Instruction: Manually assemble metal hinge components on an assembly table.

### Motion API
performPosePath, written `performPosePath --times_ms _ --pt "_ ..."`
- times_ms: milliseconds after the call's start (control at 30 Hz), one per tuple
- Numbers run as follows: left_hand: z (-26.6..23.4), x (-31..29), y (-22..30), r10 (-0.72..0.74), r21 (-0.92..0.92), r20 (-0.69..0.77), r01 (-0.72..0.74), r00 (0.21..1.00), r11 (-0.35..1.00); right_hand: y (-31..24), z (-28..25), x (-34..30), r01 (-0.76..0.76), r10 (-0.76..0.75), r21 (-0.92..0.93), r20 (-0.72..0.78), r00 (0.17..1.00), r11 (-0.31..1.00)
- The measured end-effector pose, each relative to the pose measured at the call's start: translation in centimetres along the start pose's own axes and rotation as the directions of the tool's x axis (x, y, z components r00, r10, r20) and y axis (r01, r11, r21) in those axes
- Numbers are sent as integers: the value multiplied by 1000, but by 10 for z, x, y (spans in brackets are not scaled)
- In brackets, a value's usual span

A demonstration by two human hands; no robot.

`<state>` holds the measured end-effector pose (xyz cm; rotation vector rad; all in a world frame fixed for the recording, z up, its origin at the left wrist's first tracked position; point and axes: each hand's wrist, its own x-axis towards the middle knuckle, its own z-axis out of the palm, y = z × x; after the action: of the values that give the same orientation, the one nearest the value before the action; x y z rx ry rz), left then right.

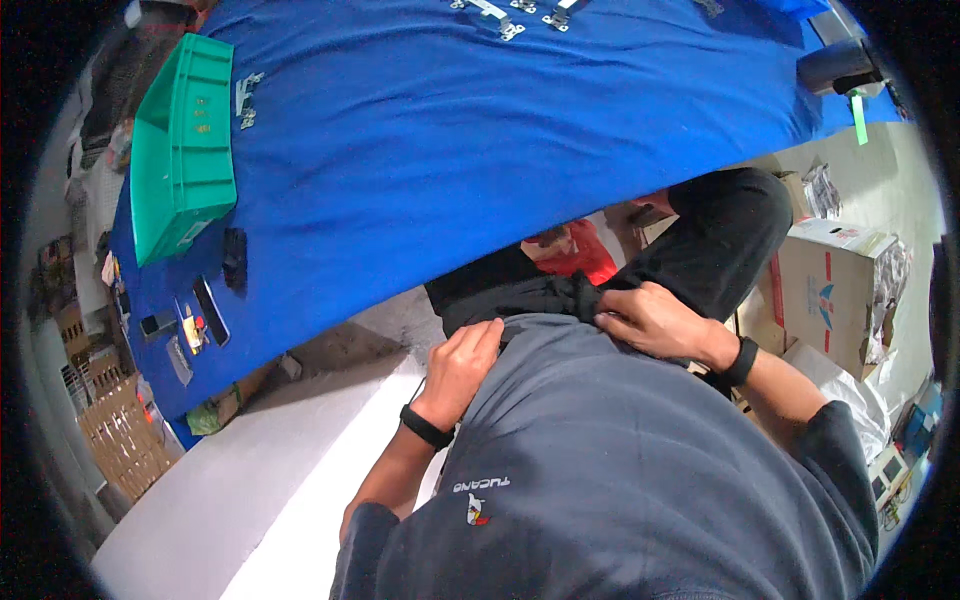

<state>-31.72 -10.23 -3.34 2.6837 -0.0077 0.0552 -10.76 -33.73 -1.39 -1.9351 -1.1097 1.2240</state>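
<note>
I look down my own front. My left hand and my right hand both grip the lower hem of my grey shirt at the waist, fingers curled on the cloth. Each wrist wears a black band. Beyond the hem lie my black trousers, and a red object shows between my legs. The table covered in blue cloth lies just ahead of me, above my hands in the picture.
A green plastic bin stands at the table's left end. Small metal hinges lie at the far edge, and a dark phone with small items at the near left. A cardboard box sits on the floor at right.
</note>
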Motion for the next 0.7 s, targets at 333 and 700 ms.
performPosePath --times_ms 333,700 --pt "-18 20 16 -181 -207 -11 175 983 963 -61 18 77 350 -305 -515 172 937 783" --pt "-41 37 34 -30 -335 80 55 996 941 -19 7 13 133 -191 -573 -41 981 809"
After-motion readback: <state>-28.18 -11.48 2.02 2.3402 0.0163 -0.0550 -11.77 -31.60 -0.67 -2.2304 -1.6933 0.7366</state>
